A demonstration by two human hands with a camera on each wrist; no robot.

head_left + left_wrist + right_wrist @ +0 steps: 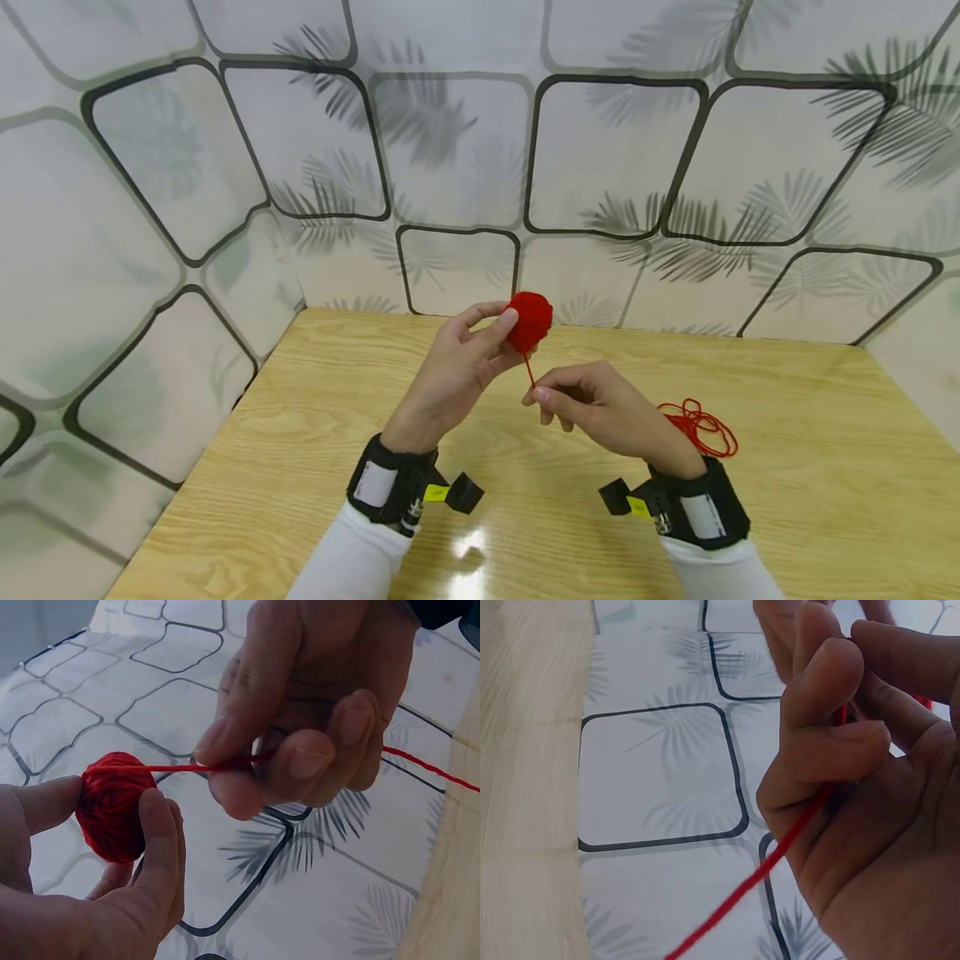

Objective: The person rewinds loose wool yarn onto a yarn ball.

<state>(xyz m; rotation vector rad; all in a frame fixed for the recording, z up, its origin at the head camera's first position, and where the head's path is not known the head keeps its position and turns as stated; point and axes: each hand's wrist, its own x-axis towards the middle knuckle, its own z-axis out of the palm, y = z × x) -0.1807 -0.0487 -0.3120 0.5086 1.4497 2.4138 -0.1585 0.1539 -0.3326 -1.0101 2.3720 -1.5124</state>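
A small ball of red yarn (532, 321) is held up by my left hand (467, 367), its thumb and fingers around the ball's sides. From the ball a taut strand (178, 769) runs to my right hand (600, 408), which pinches it between thumb and forefinger. In the right wrist view the strand (742, 889) passes under the curled fingers and trails off toward the lower left. Both hands are raised above the wooden table (315, 467). Part of the ball is hidden behind the left fingers.
A loose tangle of red yarn (701, 429) lies on the table beside the right wrist. Patterned wall covering (457, 150) stands behind the table and along its left side. Each wrist wears a black strap with a small camera (465, 493).
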